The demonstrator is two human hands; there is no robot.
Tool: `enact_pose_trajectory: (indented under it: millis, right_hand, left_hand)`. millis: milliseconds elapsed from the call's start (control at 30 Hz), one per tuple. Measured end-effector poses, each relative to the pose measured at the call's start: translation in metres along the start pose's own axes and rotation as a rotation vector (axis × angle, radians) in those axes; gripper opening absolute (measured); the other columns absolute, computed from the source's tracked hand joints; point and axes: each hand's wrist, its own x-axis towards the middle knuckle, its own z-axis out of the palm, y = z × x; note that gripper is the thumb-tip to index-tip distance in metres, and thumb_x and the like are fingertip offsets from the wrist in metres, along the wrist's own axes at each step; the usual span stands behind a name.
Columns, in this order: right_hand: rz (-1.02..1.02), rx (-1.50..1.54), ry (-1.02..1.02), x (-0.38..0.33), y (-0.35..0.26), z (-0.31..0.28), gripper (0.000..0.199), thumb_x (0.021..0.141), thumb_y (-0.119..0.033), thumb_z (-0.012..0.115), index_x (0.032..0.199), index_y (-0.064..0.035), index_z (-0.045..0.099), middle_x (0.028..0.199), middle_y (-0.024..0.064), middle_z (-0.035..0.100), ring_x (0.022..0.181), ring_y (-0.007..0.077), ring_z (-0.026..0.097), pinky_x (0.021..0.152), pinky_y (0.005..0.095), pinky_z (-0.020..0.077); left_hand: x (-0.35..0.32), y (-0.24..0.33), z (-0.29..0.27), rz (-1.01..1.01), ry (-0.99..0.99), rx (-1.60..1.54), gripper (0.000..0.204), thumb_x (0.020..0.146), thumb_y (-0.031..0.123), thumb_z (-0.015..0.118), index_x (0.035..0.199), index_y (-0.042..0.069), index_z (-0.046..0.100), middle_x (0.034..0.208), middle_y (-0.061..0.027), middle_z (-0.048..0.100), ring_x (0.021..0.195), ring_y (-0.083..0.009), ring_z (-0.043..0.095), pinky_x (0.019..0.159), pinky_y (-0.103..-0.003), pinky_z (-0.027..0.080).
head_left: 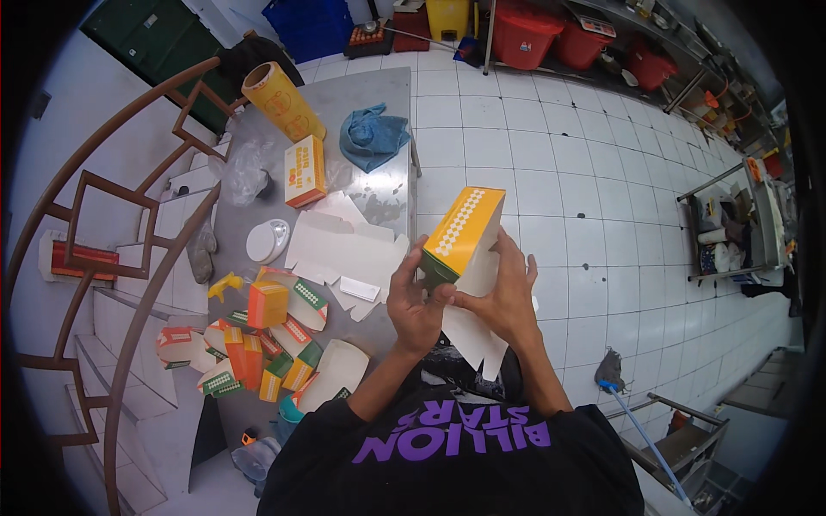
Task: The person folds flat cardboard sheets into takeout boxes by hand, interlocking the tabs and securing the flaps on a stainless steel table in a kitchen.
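Between both my hands is a partly folded cardboard food box (pixel 465 225), yellow with a white pattern and a green end. A white inner flap of it hangs open toward my body. My left hand (pixel 415 305) grips the green end, its thumb near the lower edge. On the other side my right hand (pixel 508 297) holds the box with the thumb pressed against the same end; the two thumbs nearly meet. Left of my hands, flat unfolded white cardboard blanks (pixel 344 249) lie on the metal table (pixel 379 90). Several folded orange, green and yellow boxes (pixel 268 304) are piled nearer me.
A large yellow roll (pixel 284 101) stands on the far table, beside a closed printed box (pixel 305 170) and a blue cloth (pixel 373 138). A small white scale (pixel 268 241) sits near the blanks. A brown metal railing (pixel 155 258) curves along the left; a mop (pixel 612 378) lies on the tiled floor.
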Motion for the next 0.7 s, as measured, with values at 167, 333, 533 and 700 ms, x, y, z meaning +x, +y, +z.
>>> enact_pose_trajectory:
  millis: [167,333,533,700]
  right_hand:
    - [-0.046,0.424,0.129,0.009,0.028,0.008,0.063,0.069,-0.031,0.078,0.116,0.0002,0.051,0.117,0.0204,0.053,0.107,0.0285,0.052,0.091,0.0384,0.0388]
    - [0.024,0.492,0.319,0.018,0.031,-0.005,0.019,0.082,-0.017,0.066,0.087,0.0010,0.064,0.079,0.0130,0.064,0.071,0.0159,0.060,0.062,0.0281,0.0470]
    - [0.027,0.734,0.403,0.026,0.043,0.013,0.026,0.088,-0.022,0.060,0.079,0.0024,0.062,0.068,0.0106,0.058,0.060,0.0111,0.051,0.056,0.0277,0.0430]
    - [0.145,1.274,0.054,0.023,0.037,0.015,0.028,0.093,-0.028,0.051,0.094,-0.0014,0.061,0.080,0.0025,0.060,0.071,0.0090,0.055,0.063,0.0259,0.0464]
  left_hand:
    - [0.001,-0.007,-0.002,0.180,-0.060,0.139,0.058,0.079,0.010,0.071,0.128,0.005,0.042,0.128,-0.0223,0.048,0.120,-0.0338,0.047,0.098,-0.043,0.041]
    - [-0.007,-0.008,-0.012,0.261,-0.232,0.219,0.071,0.075,0.020,0.075,0.134,0.009,0.037,0.125,-0.0196,0.050,0.114,-0.0374,0.050,0.095,-0.045,0.042]
    - [-0.017,-0.008,-0.011,0.410,-0.371,0.414,0.082,0.074,0.021,0.076,0.140,0.018,0.028,0.133,-0.0155,0.029,0.119,-0.0341,0.041,0.091,-0.045,0.046]
    - [-0.010,-0.004,-0.011,0.411,-0.397,0.585,0.094,0.068,0.026,0.080,0.143,0.019,0.024,0.136,-0.0164,0.029,0.122,-0.0333,0.037,0.095,-0.045,0.041]
